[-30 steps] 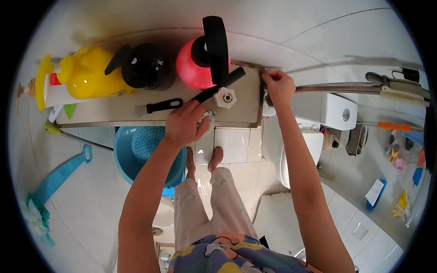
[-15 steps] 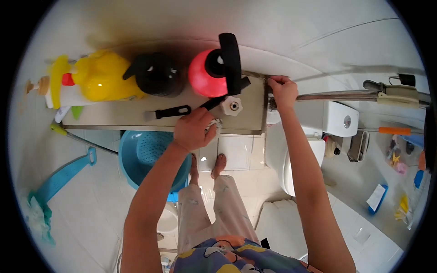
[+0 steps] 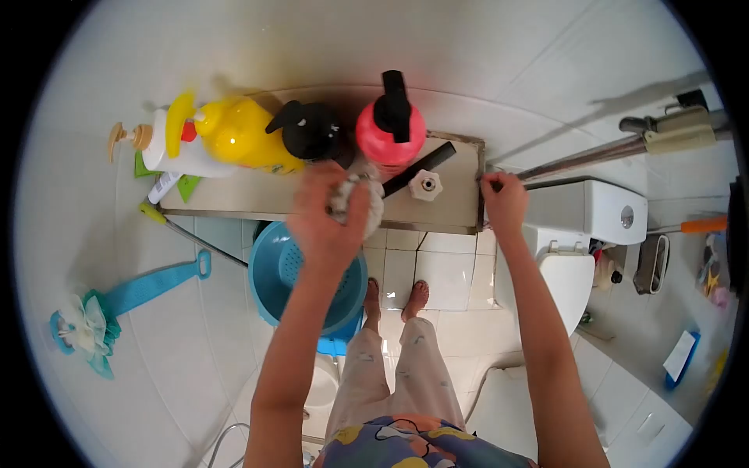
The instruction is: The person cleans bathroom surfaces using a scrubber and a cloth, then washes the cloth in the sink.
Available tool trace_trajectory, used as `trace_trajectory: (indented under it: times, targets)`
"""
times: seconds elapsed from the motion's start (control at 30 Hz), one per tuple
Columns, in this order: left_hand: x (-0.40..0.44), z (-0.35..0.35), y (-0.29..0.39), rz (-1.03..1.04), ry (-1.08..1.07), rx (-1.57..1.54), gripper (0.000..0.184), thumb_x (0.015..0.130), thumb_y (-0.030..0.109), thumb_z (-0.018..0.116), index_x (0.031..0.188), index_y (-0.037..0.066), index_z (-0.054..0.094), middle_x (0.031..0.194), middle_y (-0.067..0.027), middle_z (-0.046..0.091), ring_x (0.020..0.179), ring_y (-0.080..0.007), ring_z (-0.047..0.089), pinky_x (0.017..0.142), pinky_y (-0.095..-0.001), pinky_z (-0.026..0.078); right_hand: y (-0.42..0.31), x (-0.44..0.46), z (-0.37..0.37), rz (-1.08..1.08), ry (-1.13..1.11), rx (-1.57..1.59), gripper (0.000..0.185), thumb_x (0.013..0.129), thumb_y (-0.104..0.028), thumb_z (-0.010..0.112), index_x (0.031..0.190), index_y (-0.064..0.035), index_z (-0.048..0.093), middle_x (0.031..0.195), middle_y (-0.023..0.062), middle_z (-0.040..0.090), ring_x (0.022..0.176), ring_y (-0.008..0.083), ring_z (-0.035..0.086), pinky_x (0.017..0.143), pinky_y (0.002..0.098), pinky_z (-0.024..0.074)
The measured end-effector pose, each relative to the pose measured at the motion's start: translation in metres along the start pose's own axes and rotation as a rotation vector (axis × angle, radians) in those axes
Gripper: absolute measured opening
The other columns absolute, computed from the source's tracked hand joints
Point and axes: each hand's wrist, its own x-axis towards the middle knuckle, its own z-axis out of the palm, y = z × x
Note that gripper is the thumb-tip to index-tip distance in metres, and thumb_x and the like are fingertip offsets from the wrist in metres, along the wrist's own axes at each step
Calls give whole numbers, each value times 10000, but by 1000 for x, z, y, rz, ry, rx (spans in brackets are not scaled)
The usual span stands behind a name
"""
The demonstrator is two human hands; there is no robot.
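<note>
White, crumpled cloth (image 3: 373, 210) is bunched in your left grip (image 3: 324, 210), fingers curled around it, over the shelf (image 3: 460, 199); blur hides whether it touches the surface. Just beyond that grip stands a black pump bottle (image 3: 312, 132); a pink pump bottle (image 3: 390, 144) is beyond and to its right. Right of the cloth lie a dark flat bar (image 3: 439, 160) and a white knob (image 3: 426, 185). Your right grip (image 3: 505, 201) is pinched together at the shelf's right end; whether it holds anything cannot be told. For good control, fold the cloth into a firm pad, press evenly, and steer clear of bottles and knob.
</note>
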Motion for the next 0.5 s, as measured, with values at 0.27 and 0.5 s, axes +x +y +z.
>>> trace_trajectory:
  times: [0.27,0.5]
  targets:
    - [81,8,67,-99,-267,311,382,682,293,720,959,47,631,808,-97,624,737,-267,602,680,-355,478,4,-12,-7,5,-28,126,79,709,-114,661,775,-72,665,786,103,604,699,285,601,635,371,479]
    - [75,4,60,-54,-248,298,253,739,257,683,911,73,660,680,-87,623,599,-241,591,606,-289,471,4,-14,-8,0,-26,149,57,715,-111,661,767,-95,646,798,78,582,676,295,594,595,381,473]
